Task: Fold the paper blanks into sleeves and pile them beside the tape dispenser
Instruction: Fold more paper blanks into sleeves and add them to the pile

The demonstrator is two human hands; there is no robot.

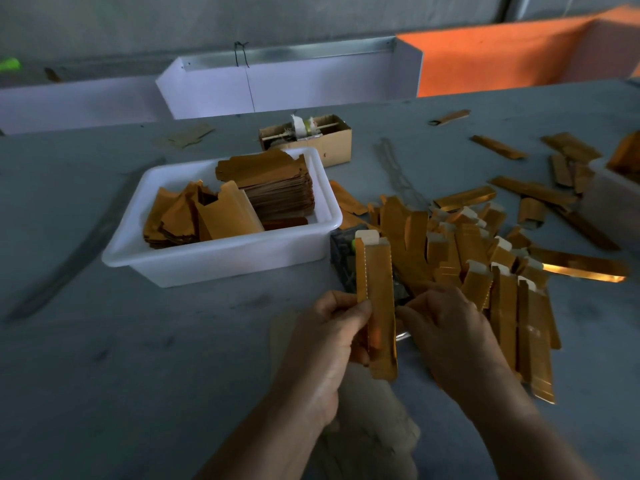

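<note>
Your left hand point(332, 327) is gripping a half-folded gold sleeve point(377, 306) by its left edge, thumb curled over the front. The sleeve is standing nearly upright between your hands, long axis running away from you, white tab at the far end. Your right hand point(446, 327) is pinching its right edge with bent fingers. The pile of finished sleeves point(485, 265) is lying just right of your right hand, so that hand is nearer; the dark tape dispenser point(343, 258) is sitting on the surface just beyond the sleeve.
</note>
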